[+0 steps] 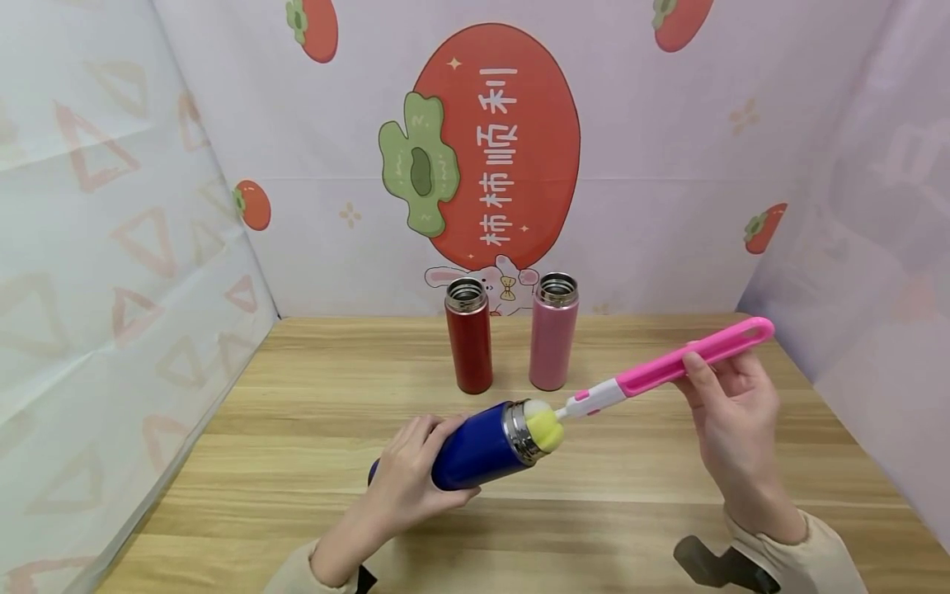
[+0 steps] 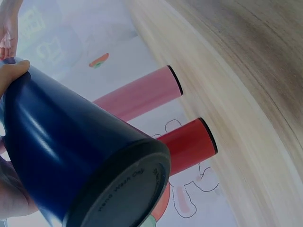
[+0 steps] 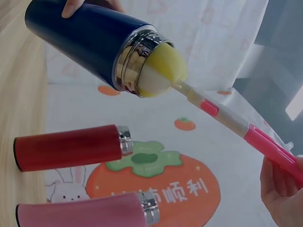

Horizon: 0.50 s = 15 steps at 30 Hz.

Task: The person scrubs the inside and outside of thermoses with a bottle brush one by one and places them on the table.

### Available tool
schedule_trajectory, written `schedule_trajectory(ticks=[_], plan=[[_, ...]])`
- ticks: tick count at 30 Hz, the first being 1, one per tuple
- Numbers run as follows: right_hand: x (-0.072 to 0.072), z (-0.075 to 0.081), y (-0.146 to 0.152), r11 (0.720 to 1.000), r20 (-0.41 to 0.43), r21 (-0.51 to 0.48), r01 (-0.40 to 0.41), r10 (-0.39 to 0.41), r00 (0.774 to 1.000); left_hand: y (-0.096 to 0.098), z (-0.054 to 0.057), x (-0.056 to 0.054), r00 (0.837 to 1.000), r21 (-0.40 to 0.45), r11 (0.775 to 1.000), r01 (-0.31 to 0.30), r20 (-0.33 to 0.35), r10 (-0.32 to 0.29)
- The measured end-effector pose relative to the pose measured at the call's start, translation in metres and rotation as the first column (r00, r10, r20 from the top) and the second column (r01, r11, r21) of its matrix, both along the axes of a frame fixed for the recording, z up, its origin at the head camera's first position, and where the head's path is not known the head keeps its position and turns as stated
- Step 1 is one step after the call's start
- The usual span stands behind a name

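Note:
My left hand [image 1: 416, 474] grips a blue thermos bottle [image 1: 475, 450] round its body, tilted with its steel mouth up to the right. In the left wrist view the bottle's dark base [image 2: 128, 189] faces the camera. My right hand [image 1: 735, 412] pinches the pink handle [image 1: 690, 359] of a bottle brush, whose white neck [image 1: 601, 398] runs down to the left. Its yellow and white sponge head [image 1: 544, 426] sits in the bottle's mouth, part of it bulging outside the rim. The right wrist view shows the sponge [image 3: 165, 68] filling the opening.
A red bottle [image 1: 469, 338] and a pink bottle [image 1: 553, 334] stand upright, uncapped, side by side at the back of the wooden table [image 1: 312, 396]. Printed white cloth [image 1: 638, 206] hangs behind the table and along both sides.

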State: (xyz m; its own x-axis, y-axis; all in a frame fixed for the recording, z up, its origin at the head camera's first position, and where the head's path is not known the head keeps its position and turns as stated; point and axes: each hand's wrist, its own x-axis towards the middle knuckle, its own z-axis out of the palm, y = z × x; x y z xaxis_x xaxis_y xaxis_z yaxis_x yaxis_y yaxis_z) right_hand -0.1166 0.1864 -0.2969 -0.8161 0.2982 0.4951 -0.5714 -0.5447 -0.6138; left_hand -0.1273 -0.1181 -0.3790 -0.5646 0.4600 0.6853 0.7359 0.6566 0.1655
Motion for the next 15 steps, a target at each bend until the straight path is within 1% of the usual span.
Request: schedule_trajectory(ticks=[2,4,9,15], plan=[[0.001,-0.001,-0.001,1.0,0.01,0.014,0.003,-0.003,1.0,0.001,0.0,0.0,1.0,0.008,1.0,0.002,-0.007,-0.002],[0.001,-0.003,-0.002,1.0,0.009,0.011,-0.008,0.007,1.0,0.001,0.0,0.0,1.0,0.01,1.0,-0.004,0.003,0.004],[0.0,-0.007,-0.006,1.0,-0.018,-0.001,-0.023,0.023,1.0,0.001,0.0,0.001,1.0,0.002,1.0,-0.013,0.017,0.013],[0.0,-0.01,-0.011,0.999,-0.007,0.05,-0.01,0.01,1.0,0.003,0.0,0.001,1.0,0.004,1.0,-0.013,0.001,0.013]])
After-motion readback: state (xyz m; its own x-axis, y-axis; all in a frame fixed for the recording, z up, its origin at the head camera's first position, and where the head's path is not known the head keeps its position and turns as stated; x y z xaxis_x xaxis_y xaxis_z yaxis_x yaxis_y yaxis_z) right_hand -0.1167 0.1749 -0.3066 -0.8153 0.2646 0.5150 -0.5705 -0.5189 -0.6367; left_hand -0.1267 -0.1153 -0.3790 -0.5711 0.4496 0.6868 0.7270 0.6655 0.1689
